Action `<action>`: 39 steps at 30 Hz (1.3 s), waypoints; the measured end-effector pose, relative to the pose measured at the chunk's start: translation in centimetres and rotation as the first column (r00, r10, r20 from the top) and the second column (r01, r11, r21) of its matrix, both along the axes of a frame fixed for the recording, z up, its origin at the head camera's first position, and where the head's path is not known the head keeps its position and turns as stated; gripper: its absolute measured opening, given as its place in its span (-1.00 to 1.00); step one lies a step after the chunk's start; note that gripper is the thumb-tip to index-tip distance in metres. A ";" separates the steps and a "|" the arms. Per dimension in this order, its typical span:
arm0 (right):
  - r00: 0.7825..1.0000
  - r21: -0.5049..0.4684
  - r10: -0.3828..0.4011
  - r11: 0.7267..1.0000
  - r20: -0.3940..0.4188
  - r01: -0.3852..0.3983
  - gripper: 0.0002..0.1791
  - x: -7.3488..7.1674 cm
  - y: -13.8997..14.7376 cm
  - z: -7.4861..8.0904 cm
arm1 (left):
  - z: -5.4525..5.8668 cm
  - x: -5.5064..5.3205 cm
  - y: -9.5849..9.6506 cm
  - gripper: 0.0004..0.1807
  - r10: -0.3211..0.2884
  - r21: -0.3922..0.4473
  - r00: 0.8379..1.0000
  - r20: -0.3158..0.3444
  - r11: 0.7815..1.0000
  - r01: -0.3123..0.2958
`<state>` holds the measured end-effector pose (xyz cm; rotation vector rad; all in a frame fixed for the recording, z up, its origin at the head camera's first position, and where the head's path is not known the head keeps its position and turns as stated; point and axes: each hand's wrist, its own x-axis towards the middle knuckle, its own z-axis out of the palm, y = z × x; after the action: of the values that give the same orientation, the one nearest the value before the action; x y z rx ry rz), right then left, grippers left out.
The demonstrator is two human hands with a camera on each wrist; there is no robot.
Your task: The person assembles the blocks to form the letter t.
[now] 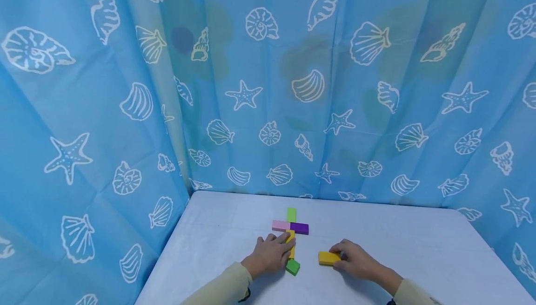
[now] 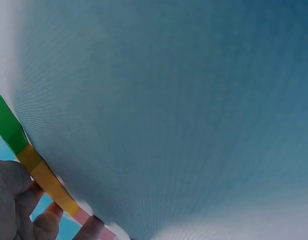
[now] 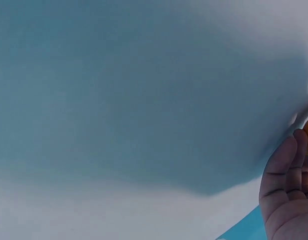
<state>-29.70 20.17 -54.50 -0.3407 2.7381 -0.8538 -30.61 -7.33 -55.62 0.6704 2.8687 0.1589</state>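
My left hand [image 1: 270, 253] rests beside an upright line of yellow blocks [image 1: 291, 253], its fingers partly covering them. In the left wrist view, the thumb and fingers lie along the side of the yellow blocks [image 2: 51, 185] and one fingertip reaches the pink block [image 2: 108, 234]. A green block [image 1: 292, 267] sits turned at the near end of the line. At the far end, the pink block [image 1: 281, 226] and a purple block [image 1: 299, 228] lie crosswise, with a light green block [image 1: 291, 214] beyond. My right hand [image 1: 356, 260] grips a separate yellow block [image 1: 327, 258] by its right end.
The blocks lie on a white-covered table [image 1: 418, 240]. Behind and to the left hangs a blue curtain [image 1: 268, 109] printed with white shells and starfish. Light-coloured sleeves [image 1: 226, 286] cover both forearms.
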 end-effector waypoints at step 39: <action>0.990 -0.030 0.142 0.989 0.001 -0.142 -0.71 0.8 -3.5 -1.0 | 0.7 0.2 0.2 -0.49 0.006 -0.003 1.000 -0.006 1.000 -0.006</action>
<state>-28.85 16.70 -55.50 -0.5331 2.6628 -0.8572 -30.37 -7.13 -54.88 0.6621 2.8760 0.1532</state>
